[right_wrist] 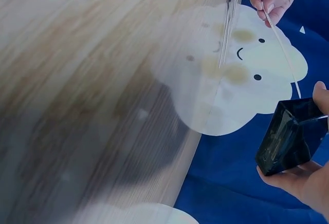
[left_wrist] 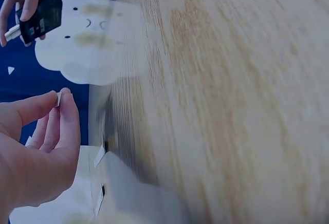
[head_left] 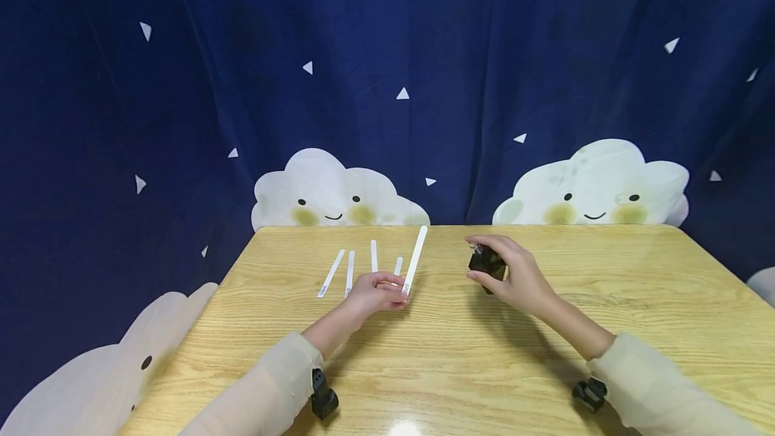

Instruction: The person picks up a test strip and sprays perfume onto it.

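Observation:
My left hand [head_left: 387, 290] rests on the wooden table [head_left: 484, 355] and pinches the near end of a long white paper strip [head_left: 415, 258] between thumb and fingers. The strip points away toward the table's far edge. In the left wrist view the strip's end [left_wrist: 58, 98] shows between the fingertips of that hand [left_wrist: 43, 142]. My right hand [head_left: 511, 273] grips a small black glossy bottle [head_left: 486, 262] just above the table, a little right of the strip. The right wrist view shows the bottle [right_wrist: 290, 136] held in the fingers [right_wrist: 303, 183], with the strip [right_wrist: 282, 44] beyond.
Several shorter white strips [head_left: 349, 273] lie side by side on the table left of the held one. A dark blue curtain with cloud faces [head_left: 339, 194] hangs right behind the table's far edge. Wrist cameras [head_left: 323, 395] sit on both sleeves.

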`<action>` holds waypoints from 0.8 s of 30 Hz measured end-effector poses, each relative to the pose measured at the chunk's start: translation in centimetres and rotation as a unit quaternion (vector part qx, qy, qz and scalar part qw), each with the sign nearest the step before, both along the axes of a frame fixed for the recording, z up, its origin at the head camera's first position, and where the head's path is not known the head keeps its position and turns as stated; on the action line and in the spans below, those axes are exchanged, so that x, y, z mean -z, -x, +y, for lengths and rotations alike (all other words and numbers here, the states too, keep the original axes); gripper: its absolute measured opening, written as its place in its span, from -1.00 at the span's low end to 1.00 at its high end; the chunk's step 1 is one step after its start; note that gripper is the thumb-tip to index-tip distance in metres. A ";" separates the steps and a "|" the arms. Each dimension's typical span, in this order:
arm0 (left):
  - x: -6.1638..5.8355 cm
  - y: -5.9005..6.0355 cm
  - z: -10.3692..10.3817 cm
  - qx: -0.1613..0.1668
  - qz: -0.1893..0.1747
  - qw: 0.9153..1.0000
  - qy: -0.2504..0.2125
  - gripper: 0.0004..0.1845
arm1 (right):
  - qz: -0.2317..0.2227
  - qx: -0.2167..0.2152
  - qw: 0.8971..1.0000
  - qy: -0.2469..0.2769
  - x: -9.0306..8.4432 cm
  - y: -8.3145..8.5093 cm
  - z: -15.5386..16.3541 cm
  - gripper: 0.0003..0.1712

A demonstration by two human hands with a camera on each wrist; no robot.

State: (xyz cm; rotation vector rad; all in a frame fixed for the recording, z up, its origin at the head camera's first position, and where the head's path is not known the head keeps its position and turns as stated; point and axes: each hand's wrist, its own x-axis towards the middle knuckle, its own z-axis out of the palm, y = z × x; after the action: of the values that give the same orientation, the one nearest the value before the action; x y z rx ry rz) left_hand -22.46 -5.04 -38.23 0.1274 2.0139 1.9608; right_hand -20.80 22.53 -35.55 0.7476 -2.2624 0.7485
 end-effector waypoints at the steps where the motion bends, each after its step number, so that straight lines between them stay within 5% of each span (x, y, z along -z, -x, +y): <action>1: 0.0 0.0 0.1 -0.004 -0.001 1.000 -0.003 -0.68 | 0.000 0.000 1.000 0.000 0.0 0.1 -0.1 -0.33; 24: -0.2 -0.8 0.4 0.033 0.042 0.997 0.046 -0.72 | 0.025 0.004 1.000 0.014 -0.8 -0.6 -1.7 -0.39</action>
State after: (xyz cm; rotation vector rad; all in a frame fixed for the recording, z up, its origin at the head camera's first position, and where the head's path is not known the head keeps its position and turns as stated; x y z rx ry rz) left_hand -21.67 -4.60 -38.05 0.2563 2.1205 1.8475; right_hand -20.20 20.87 -34.77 0.7349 -2.2046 0.7475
